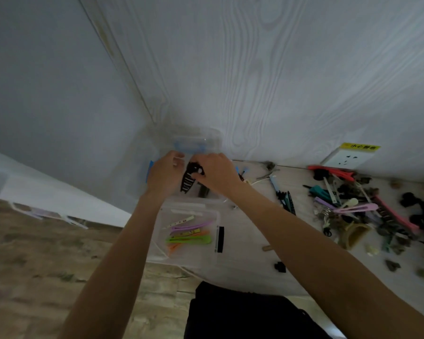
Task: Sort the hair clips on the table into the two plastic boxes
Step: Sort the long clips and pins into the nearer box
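Two clear plastic boxes stand at the table's left end. The far box [196,140] has blue latches; the near box [206,255] holds several coloured flat clips in purple, green and orange [189,234]. My right hand [216,173] grips a black toothed claw clip [188,179] over the far box. My left hand [163,173] is curled against that box's near left side, fingertips close to the clip. A big mixed pile of hair clips [367,206] lies on the table to the right.
A few dark clips [285,196] lie between the boxes and the pile, and a small black clip [280,267] sits near the table's front edge. A wall socket [346,159] sits on the wall behind the pile. The wall runs right behind the boxes.
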Tool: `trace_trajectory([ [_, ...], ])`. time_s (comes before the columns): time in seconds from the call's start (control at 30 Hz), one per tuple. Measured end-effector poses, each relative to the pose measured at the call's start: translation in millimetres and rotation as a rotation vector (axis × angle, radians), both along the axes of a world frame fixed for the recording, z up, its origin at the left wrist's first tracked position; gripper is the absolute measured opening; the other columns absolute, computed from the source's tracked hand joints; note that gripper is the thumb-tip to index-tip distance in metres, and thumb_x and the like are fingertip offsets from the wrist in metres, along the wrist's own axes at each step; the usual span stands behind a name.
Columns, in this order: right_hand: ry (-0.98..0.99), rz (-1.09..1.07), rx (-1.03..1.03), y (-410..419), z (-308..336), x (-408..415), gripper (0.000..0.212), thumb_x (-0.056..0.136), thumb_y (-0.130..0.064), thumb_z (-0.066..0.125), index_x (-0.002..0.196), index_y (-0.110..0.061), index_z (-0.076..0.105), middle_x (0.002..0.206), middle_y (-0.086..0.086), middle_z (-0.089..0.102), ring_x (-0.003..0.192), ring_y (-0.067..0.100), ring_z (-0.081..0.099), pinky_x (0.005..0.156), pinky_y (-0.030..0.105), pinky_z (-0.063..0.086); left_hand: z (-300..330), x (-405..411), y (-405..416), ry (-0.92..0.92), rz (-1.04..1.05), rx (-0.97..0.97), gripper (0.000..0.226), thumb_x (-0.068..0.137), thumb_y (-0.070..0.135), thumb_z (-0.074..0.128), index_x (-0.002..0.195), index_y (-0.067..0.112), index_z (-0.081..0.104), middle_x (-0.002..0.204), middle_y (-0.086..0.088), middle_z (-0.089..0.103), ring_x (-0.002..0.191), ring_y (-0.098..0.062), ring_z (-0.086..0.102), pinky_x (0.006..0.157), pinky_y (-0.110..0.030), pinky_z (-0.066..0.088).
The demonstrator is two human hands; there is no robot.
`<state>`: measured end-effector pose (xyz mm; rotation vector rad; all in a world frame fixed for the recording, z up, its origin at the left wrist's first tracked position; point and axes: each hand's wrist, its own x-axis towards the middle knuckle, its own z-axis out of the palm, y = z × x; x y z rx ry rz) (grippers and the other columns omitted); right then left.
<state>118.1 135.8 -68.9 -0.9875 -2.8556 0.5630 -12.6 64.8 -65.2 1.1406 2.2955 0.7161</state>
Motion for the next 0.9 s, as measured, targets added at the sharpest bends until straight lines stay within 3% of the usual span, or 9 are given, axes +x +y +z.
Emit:
trace_trajectory([
  [0.1,-0.099,0.061,0.058,1.8,-3.9,2.3,0.043,0.087,-0.033,0.057,0.126,-0.015,0.052,0.125,0.008,0.058,0.114,0.028,0.05,0.094,0.037,0.034,0.2,1.3,-3.2,0.006,0.015,0.014,0.026,0.09,0.014,0.049,0.114,0.014,0.059,0.111,-0.005,0.067,0.102,-0.022,0.062,0.088,-0.031,0.045],
  [0.2,0.2,-0.068,0.052,-4.6,6.7,35.2,0.037,0.084,-0.023,0.061,0.12,-0.013,0.059,0.119,0.008,0.063,0.111,0.029,0.052,0.093,0.038,0.037,-2.7,9.2,-6.7,-0.016,-0.03,-0.006,0.024,0.091,0.014,0.05,0.113,0.011,0.058,0.11,-0.006,0.066,0.101,-0.022,0.062,0.087,-0.03,0.044],
  [0.3,0.416,-0.323,0.075,-14.6,11.3,97.2,0.026,0.087,-0.017,0.059,0.112,-0.013,0.062,0.11,0.006,0.067,0.104,0.024,0.057,0.094,0.035,0.04,9.5,35.5,-7.4,0.024,-0.078,0.225,0.021,0.094,0.019,0.05,0.111,0.013,0.06,0.102,-0.001,0.066,0.089,-0.014,0.06,0.083,-0.027,0.047],
  [0.43,0.197,-0.596,0.017,-15.8,-24.4,183.2,0.029,0.085,-0.013,0.062,0.114,-0.013,0.061,0.111,0.01,0.065,0.108,0.033,0.055,0.093,0.044,0.042,20.1,100.6,-0.3,0.07,-0.423,0.453,0.025,0.094,0.027,0.043,0.11,0.018,0.06,0.099,0.008,0.065,0.085,-0.008,0.061,0.074,-0.023,0.05],
  [0.5,0.016,-0.58,-0.069,-14.1,-45.8,207.9,0.036,0.083,-0.017,0.064,0.119,-0.014,0.058,0.12,0.012,0.061,0.114,0.035,0.052,0.098,0.046,0.041,7.9,130.8,13.6,0.075,-0.588,0.378,0.027,0.093,0.025,0.044,0.115,0.017,0.057,0.105,0.001,0.065,0.094,-0.014,0.061,0.077,-0.032,0.052],
  [0.6,-0.163,-0.471,-0.137,-18.1,-66.8,230.9,0.039,0.087,-0.023,0.059,0.125,-0.014,0.054,0.137,0.012,0.049,0.126,0.032,0.044,0.105,0.044,0.036,-16.8,174.9,38.6,0.071,-0.711,0.024,0.041,0.092,0.019,0.048,0.133,0.015,0.041,0.13,-0.009,0.05,0.119,-0.025,0.045,0.095,-0.039,0.045],
  [0.73,-0.185,-0.44,-0.192,-29.3,-73.2,240.3,0.039,0.095,-0.029,0.042,0.13,-0.014,0.049,0.143,0.008,0.042,0.134,0.028,0.034,0.111,0.041,0.03,-50.6,194.4,52.3,0.184,-0.758,-0.24,0.057,0.089,0.029,0.052,0.14,0.015,0.03,0.142,-0.012,0.036,0.129,-0.033,0.033,0.102,-0.042,0.036],
  [0.8,-0.123,-0.455,-0.148,-33.6,-71.3,255.5,0.044,0.093,-0.035,0.034,0.124,-0.011,0.054,0.136,0.011,0.05,0.13,0.031,0.041,0.107,0.046,0.037,-61.2,205.5,52.9,0.164,-0.822,-0.291,0.061,0.088,0.034,0.055,0.141,0.017,0.03,0.141,-0.011,0.036,0.128,-0.032,0.033,0.101,-0.04,0.037],
  [0.9,0.042,-0.565,0.077,-37.1,-68.8,286.9,0.026,0.084,-0.015,0.054,0.107,-0.009,0.064,0.118,0.015,0.061,0.112,0.035,0.055,0.097,0.045,0.047,-69.1,220.5,46.6,0.223,-0.867,-0.332,0.065,0.085,0.038,0.06,0.14,0.019,0.031,0.14,-0.01,0.038,0.125,-0.029,0.035,0.102,-0.038,0.037],
])
